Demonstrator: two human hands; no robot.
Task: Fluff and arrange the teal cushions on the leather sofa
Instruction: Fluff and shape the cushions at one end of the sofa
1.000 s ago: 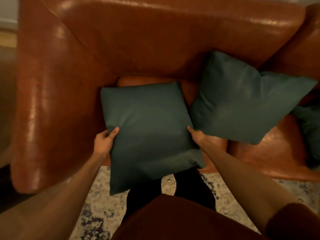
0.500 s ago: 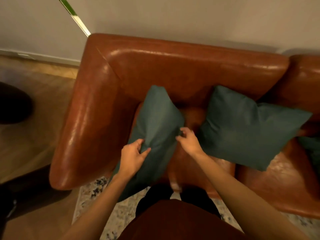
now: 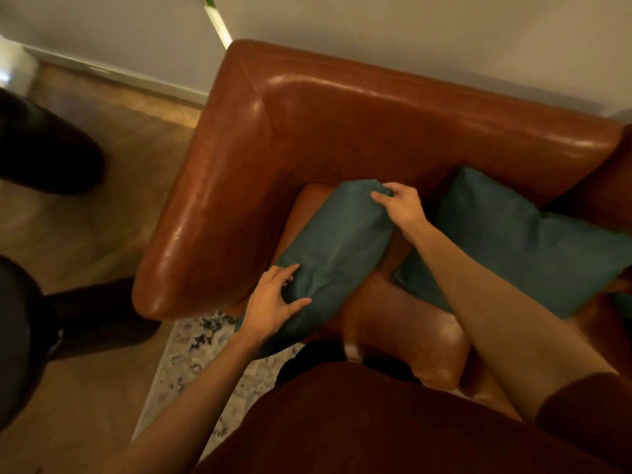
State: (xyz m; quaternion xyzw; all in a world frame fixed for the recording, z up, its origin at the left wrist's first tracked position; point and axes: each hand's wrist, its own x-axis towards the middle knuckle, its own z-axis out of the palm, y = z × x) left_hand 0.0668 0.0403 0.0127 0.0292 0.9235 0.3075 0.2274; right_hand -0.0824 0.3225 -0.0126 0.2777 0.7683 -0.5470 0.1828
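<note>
Two teal cushions on leather sofa (image 3: 342, 114) seat. Item 1, near cushion (image 3: 335, 241): on edge, tilted, beside armrest (image 3: 205, 206); L hand (image 3: 270, 306) grip curled round lower end, R hand (image 3: 402, 205) grip pinching top corner. Item 2, 2nd cushion (image 3: 533, 241): leans on backrest (image 3: 410, 131). Bare seat strip between them; rug (image 3: 191, 354) at front edge.

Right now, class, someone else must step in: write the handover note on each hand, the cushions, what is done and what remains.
The left hand grips the near end of the first cushion; the right hand pinches its far top corner.
That cushion is tilted on edge over the seat, beside the arm of the sofa.
The second cushion leans against the backrest, apparently placed.
Left to do: finish fluffing the held cushion and set it against the back.
</note>
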